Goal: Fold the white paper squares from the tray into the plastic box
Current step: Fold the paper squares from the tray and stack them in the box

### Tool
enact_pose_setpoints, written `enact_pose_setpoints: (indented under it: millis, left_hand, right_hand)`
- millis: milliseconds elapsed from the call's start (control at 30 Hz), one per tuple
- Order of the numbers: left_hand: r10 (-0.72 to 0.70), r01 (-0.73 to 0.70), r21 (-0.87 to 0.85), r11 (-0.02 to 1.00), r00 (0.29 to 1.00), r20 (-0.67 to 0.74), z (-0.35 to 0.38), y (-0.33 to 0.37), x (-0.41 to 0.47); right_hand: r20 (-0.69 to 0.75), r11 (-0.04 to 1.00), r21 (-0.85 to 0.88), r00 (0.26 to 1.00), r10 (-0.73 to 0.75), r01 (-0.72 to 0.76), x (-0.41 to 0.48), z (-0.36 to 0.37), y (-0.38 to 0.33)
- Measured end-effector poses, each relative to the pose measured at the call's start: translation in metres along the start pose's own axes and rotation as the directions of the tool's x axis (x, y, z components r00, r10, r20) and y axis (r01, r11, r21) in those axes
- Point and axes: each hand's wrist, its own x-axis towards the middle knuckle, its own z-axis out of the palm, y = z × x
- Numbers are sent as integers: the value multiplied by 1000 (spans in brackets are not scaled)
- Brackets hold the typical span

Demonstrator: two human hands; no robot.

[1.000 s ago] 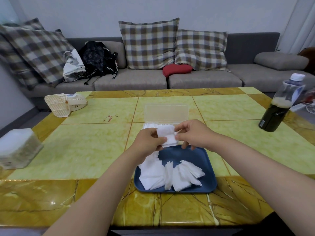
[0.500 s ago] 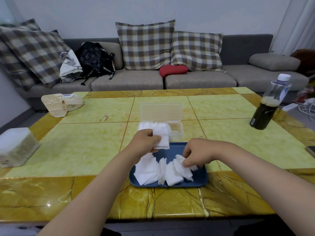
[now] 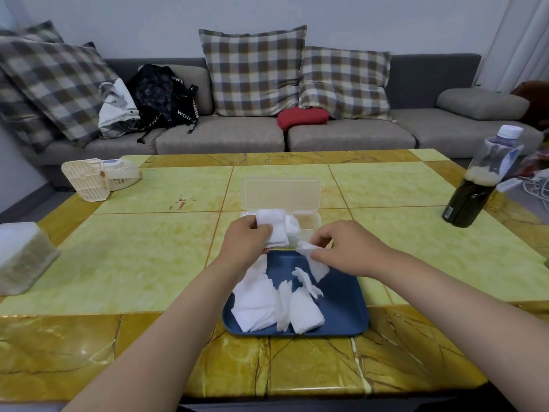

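Note:
A blue tray (image 3: 341,307) lies near the table's front edge with several white paper squares (image 3: 258,304) piled on its left half. Just behind it stands a clear plastic box (image 3: 309,223) with its lid (image 3: 282,193) tipped up and white paper inside. My left hand (image 3: 245,239) holds a folded white square (image 3: 274,228) in front of the box's left end. My right hand (image 3: 347,246) pinches another white paper square (image 3: 309,251) above the tray's far edge; its lower corner hangs down.
A dark drink bottle (image 3: 478,188) stands at the right of the yellow tiled table (image 3: 142,257). A small white fan (image 3: 95,178) lies at the back left, a white container (image 3: 20,257) at the left edge. A grey sofa (image 3: 219,138) with cushions lies behind.
My right hand let go of the folded square, dropped to the tray and has lifted a fresh square toward the box. My left hand kept the folded square near the box.

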Motion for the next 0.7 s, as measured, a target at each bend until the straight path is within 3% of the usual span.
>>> enact_pose_setpoints:
  millis: [133, 267, 367, 567, 700]
  left_hand:
    - [22, -23, 40, 999, 999, 36, 1, 0, 1]
    - [-9, 9, 0, 1000, 991, 136, 1, 2, -3]
    - [-56, 70, -60, 996, 977, 203, 3, 4, -7]
    - [-49, 45, -76, 996, 997, -61, 0, -1, 0]
    - [-34, 21, -119, 993, 994, -108, -1, 1, -3]
  right_hand:
    - [96, 972, -228, 995, -26, 47, 2, 8, -8]
    - [212, 998, -41, 976, 45, -37, 6, 12, -4]
    - [175, 993, 83, 982, 69, -84, 9, 9, 1]
    - [-28, 960, 260, 993, 117, -106, 14, -2, 4]
    - [19, 943, 318, 995, 101, -102, 9, -4, 0]
